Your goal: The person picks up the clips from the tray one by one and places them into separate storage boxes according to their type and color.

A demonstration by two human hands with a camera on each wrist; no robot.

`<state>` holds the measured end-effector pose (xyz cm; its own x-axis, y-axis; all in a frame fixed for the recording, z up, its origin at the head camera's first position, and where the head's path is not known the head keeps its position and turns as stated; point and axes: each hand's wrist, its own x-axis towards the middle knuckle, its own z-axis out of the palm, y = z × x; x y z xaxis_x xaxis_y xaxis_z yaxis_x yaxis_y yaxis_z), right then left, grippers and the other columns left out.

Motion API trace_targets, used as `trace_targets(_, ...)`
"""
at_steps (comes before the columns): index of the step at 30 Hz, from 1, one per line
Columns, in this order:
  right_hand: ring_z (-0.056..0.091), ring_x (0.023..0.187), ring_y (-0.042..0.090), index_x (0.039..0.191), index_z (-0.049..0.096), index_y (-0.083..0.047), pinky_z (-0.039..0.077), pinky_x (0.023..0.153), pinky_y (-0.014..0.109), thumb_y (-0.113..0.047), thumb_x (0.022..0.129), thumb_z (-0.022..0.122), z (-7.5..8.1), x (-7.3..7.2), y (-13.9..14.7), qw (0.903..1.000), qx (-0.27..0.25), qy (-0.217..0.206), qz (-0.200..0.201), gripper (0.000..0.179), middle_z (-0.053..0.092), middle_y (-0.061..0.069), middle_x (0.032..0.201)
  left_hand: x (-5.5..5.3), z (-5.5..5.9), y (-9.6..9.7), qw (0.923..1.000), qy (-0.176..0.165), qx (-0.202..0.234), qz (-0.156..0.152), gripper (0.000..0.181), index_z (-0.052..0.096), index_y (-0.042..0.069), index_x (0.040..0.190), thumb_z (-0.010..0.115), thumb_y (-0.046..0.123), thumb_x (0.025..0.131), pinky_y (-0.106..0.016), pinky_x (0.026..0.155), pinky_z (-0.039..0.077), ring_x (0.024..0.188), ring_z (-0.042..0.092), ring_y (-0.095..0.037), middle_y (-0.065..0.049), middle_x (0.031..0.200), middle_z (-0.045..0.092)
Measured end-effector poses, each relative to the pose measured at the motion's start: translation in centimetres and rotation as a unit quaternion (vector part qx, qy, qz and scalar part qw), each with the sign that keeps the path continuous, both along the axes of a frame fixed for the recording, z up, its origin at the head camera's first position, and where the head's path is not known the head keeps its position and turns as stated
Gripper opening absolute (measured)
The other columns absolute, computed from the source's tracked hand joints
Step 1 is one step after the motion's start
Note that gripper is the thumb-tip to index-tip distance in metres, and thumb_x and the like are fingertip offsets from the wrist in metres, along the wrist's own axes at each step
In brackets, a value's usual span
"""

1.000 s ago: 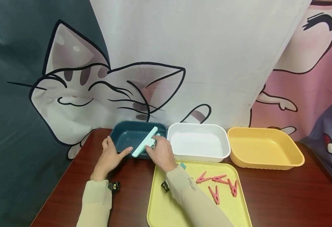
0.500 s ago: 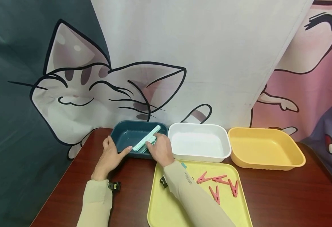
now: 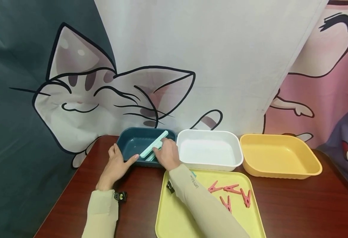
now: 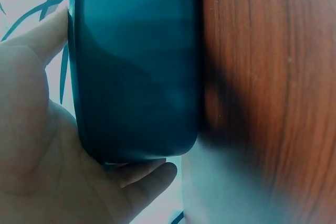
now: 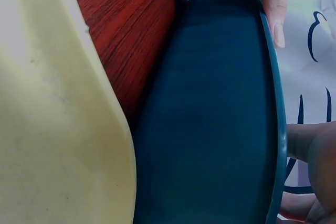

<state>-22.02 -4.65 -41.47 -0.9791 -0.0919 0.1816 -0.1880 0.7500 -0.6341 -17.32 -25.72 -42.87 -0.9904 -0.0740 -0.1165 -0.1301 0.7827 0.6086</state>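
Note:
A dark teal bin [image 3: 133, 145] stands at the left of the row. My left hand [image 3: 115, 168] rests against its left front corner. The thumb lies on the front rim and the fingers along the end wall, as the left wrist view shows. My right hand [image 3: 168, 154] pinches a mint bag clip [image 3: 153, 145] by its handle, inside the bin's right half. The clip lies slanted, its far end up near the back right corner. A second mint strip shows beneath it; I cannot tell whether it belongs to the same clip. The right wrist view hides the clip.
A white bin [image 3: 209, 147] and a yellow bin [image 3: 281, 155] stand to the right. In front, a pale yellow tray [image 3: 176, 218] holds several pink clothespins [image 3: 231, 188] and a small teal piece [image 3: 193, 174], partly hidden by the right sleeve. A printed curtain [image 3: 221, 66] hangs behind.
My right hand has moved slightly up and right with the bag clip, which has gone from across the front rim down into the teal bin. The left hand has stayed put.

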Motion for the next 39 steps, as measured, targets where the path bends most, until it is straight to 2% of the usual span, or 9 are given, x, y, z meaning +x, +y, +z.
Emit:
trace_targets(5,0.066,0.107,0.029,0.122,0.069,0.003,0.055,0.090,0.039,-0.027,0.088,0.079,0.0,-0.2,-0.1,0.9997,0.014,-0.012,0.017,0.046,0.070,0.018,0.116,-0.1,0.0,0.1,1.0000,0.002,0.001,0.001,0.124,-0.020,-0.009,0.152,0.055,0.069,0.092,-0.066,0.108,0.032,0.138,0.026,-0.053,-0.030,0.160,-0.011)
trace_targets(12,0.068,0.101,0.030,0.117,0.071,0.004,0.056,0.085,0.041,-0.026,0.087,0.078,-0.2,-0.8,-0.7,0.9992,0.024,-0.009,0.031,0.043,0.071,0.018,0.111,0.0,-0.1,0.0,1.0000,-0.001,0.001,0.002,0.123,-0.019,-0.009,0.152,0.055,0.069,0.092,-0.066,0.107,0.033,0.138,0.027,-0.054,-0.030,0.160,-0.011)
trace_targets(21,0.069,0.077,0.027,0.092,0.072,0.001,0.057,0.067,0.038,-0.024,0.086,0.080,-0.6,-1.2,-1.3,0.9983,0.041,0.013,0.040,0.027,0.069,0.013,0.087,0.1,-0.1,0.1,0.9999,-0.005,0.001,0.010,0.124,-0.017,-0.009,0.153,0.055,0.071,0.090,-0.066,0.107,0.034,0.139,0.026,-0.053,-0.031,0.161,-0.011)
trace_targets(25,0.068,0.071,0.024,0.084,0.070,-0.004,0.054,0.059,0.036,-0.028,0.086,0.080,-0.8,-1.4,-1.5,0.9979,0.053,-0.003,0.038,0.026,0.067,0.010,0.079,0.0,-0.1,0.1,1.0000,-0.003,-0.001,0.009,0.125,-0.018,-0.008,0.153,0.055,0.071,0.090,-0.065,0.107,0.034,0.139,0.027,-0.053,-0.031,0.161,-0.010)
trace_targets(29,0.069,0.074,0.024,0.089,0.072,-0.005,0.056,0.060,0.037,-0.032,0.086,0.080,-1.0,-1.5,-1.6,0.9968,0.072,-0.016,0.030,0.029,0.069,0.008,0.082,-0.1,0.0,0.2,1.0000,-0.002,-0.001,0.008,0.125,-0.017,-0.009,0.153,0.055,0.072,0.090,-0.066,0.106,0.034,0.138,0.028,-0.053,-0.031,0.161,-0.010)
trace_targets(35,0.071,0.088,0.025,0.108,0.075,-0.004,0.059,0.074,0.038,-0.035,0.086,0.079,-1.3,-1.4,-1.8,0.9950,0.092,-0.016,0.035,0.039,0.074,0.010,0.098,0.0,0.0,0.1,1.0000,0.000,-0.003,0.006,0.124,-0.018,-0.009,0.153,0.055,0.070,0.091,-0.066,0.107,0.033,0.139,0.027,-0.053,-0.032,0.160,-0.010)
trace_targets(39,0.070,0.084,0.021,0.105,0.076,-0.005,0.058,0.071,0.035,-0.038,0.086,0.079,-1.3,-1.5,-1.9,0.9930,0.107,-0.024,0.043,0.038,0.074,0.008,0.094,-0.1,0.1,0.1,1.0000,-0.002,-0.005,0.007,0.124,-0.019,-0.008,0.153,0.055,0.070,0.091,-0.065,0.107,0.034,0.139,0.027,-0.053,-0.032,0.160,-0.010)
